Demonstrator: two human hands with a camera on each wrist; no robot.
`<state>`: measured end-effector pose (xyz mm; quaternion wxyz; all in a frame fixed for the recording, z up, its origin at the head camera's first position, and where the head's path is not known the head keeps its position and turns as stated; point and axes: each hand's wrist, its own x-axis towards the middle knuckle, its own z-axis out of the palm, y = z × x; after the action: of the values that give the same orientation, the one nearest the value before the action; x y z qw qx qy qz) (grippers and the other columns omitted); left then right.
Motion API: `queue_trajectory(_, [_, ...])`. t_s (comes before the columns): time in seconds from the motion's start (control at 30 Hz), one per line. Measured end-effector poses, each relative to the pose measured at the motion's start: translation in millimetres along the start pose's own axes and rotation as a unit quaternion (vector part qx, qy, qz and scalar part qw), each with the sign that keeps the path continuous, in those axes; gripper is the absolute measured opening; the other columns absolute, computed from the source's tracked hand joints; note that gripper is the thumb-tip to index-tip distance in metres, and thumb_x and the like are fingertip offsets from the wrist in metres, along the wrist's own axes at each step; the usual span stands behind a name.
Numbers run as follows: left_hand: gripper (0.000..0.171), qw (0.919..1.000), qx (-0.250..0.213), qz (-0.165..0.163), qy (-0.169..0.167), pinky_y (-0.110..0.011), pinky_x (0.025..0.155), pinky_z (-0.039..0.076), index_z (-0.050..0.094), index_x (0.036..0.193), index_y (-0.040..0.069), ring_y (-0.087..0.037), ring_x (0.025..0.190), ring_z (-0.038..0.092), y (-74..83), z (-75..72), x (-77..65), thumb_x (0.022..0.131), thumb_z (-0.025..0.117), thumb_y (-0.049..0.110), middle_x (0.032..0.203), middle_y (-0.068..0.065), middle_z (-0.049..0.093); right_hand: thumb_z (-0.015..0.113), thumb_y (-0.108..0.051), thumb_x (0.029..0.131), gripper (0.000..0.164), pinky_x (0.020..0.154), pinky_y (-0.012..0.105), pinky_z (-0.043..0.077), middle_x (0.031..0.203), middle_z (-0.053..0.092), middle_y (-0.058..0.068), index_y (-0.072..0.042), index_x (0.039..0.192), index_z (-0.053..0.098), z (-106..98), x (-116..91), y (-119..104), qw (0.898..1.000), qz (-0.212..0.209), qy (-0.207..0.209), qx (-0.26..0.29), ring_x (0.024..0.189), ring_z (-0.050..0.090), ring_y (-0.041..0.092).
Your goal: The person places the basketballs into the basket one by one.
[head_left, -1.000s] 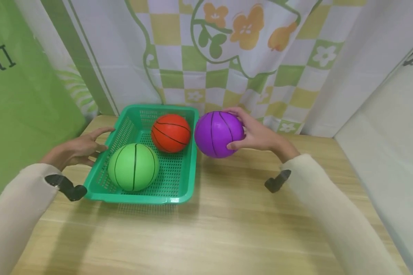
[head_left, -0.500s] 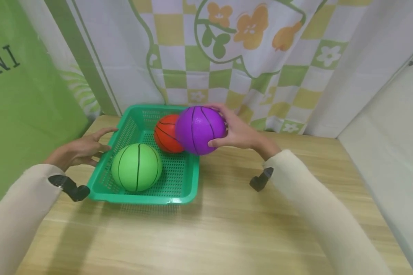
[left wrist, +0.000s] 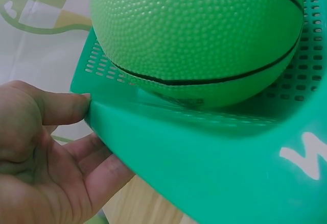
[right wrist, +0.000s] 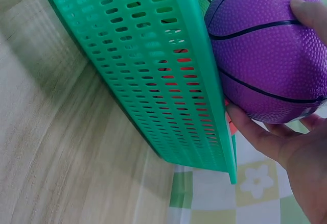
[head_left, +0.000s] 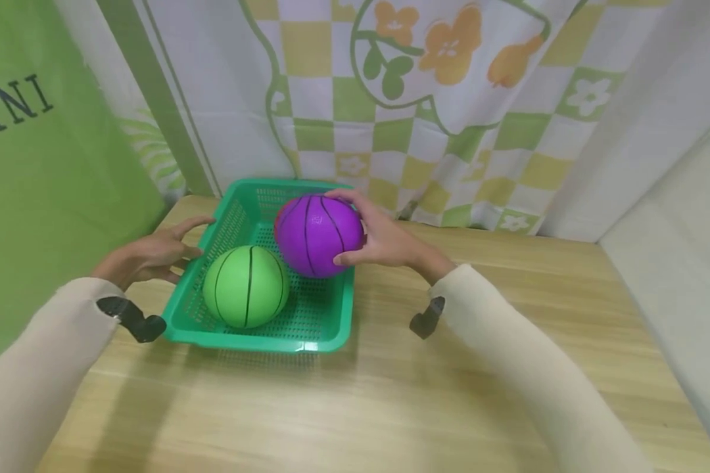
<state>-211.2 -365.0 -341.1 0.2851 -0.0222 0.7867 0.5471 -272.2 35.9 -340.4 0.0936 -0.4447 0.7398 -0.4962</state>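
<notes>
A purple toy basketball (head_left: 316, 236) is over the back right part of the green plastic basket (head_left: 322, 343). My right hand (head_left: 381, 240) grips it from the right, thumb in front and fingers behind. In the right wrist view, the purple ball (right wrist: 265, 55) sits above the rim, and a finger lies beneath it near the rim. Under it, a red ball (head_left: 277, 226) is almost wholly hidden. A green ball (head_left: 246, 287) lies in the front left of the basket. My left hand (head_left: 156, 253) holds the basket's left rim; the left wrist view shows thumb and fingers about its edge.
The basket stands on a light wooden table (head_left: 402, 407). Behind it hangs a checked, flowered curtain (head_left: 355, 138). A green cloth (head_left: 53, 177) with lettering closes off the left, and a pale wall (head_left: 680, 217) rises on the right.
My right hand has carried the purple ball left, from beside the basket to over the red ball, then lower. My left hand stays at the rim. The view has shifted slightly.
</notes>
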Motion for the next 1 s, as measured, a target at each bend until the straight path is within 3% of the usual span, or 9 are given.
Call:
queue_trajectory(0.17, [0.078, 1.0000, 0.007, 0.004, 0.000, -0.056, 0.086, 0.055, -0.011, 0.160, 0.028, -0.047, 0.116, 0.056, 2.3, -1.1, 0.3, 0.105, 0.037, -0.001, 0.150, -0.045, 0.010, 0.090, -0.018, 0.072, 0.098, 0.090, 0.040, 0.055, 0.150, 0.031, 0.012, -0.019, 0.151, 0.031, 2.9, 0.2, 1.3, 1.000, -0.016, -0.005, -0.016, 0.126, 0.049, 0.031])
queue_trajectory(0.4, [0.078, 1.0000, 0.007, 0.001, 0.001, -0.055, 0.086, 0.055, -0.011, 0.160, 0.029, -0.043, 0.113, 0.058, -0.1, -2.6, 3.8, 0.106, 0.036, 0.000, 0.149, -0.045, 0.013, 0.096, -0.021, 0.064, 0.103, 0.104, 0.042, 0.044, 0.149, 0.028, 0.016, -0.010, 0.146, 0.035, 9.1, 1.1, 0.5, 0.994, -0.061, -0.028, -0.086, 0.135, 0.035, 0.030])
queue_trajectory(0.53, [0.078, 1.0000, 0.009, -0.002, 0.002, -0.055, 0.087, 0.055, -0.013, 0.160, 0.028, -0.048, 0.119, 0.053, -2.7, -3.1, 3.2, 0.106, 0.036, 0.000, 0.151, -0.045, 0.010, 0.092, -0.027, 0.072, 0.090, 0.101, 0.042, 0.047, 0.150, 0.026, 0.016, -0.012, 0.143, 0.039, 13.0, 2.6, -10.5, 0.991, -0.055, -0.050, -0.110, 0.135, 0.035, 0.030])
queue_trajectory(0.67, [0.079, 1.0000, 0.002, -0.005, 0.004, -0.055, 0.086, 0.055, -0.012, 0.160, 0.029, -0.042, 0.114, 0.058, -1.8, -2.7, 3.1, 0.106, 0.036, 0.000, 0.148, -0.043, 0.018, 0.086, -0.029, 0.080, 0.073, 0.100, 0.041, 0.048, 0.149, 0.029, 0.016, -0.010, 0.137, 0.045, 13.4, 4.9, -20.0, 0.987, -0.057, -0.041, -0.146, 0.138, 0.034, 0.030])
queue_trajectory(0.83, [0.079, 1.0000, 0.005, -0.004, 0.002, -0.055, 0.087, 0.055, -0.013, 0.160, 0.028, -0.040, 0.113, 0.058, -2.2, -2.6, 2.4, 0.106, 0.038, 0.001, 0.148, -0.044, 0.018, 0.086, -0.031, 0.079, 0.076, 0.096, 0.038, 0.050, 0.140, 0.041, 0.011, -0.013, 0.141, 0.047, 12.8, 7.5, -24.0, 0.985, -0.049, -0.040, -0.161, 0.128, 0.045, 0.025])
queue_trajectory(1.0, [0.079, 1.0000, 0.004, -0.003, 0.002, -0.055, 0.087, 0.055, -0.013, 0.160, 0.028, -0.039, 0.112, 0.059, -0.4, -1.2, 2.6, 0.105, 0.038, 0.000, 0.148, -0.043, 0.019, 0.084, -0.037, 0.078, 0.082, 0.092, 0.039, 0.052, 0.141, 0.038, 0.011, -0.024, 0.150, 0.047, 13.4, 5.7, -23.1, 0.984, -0.024, -0.049, -0.170, 0.119, 0.051, 0.027])
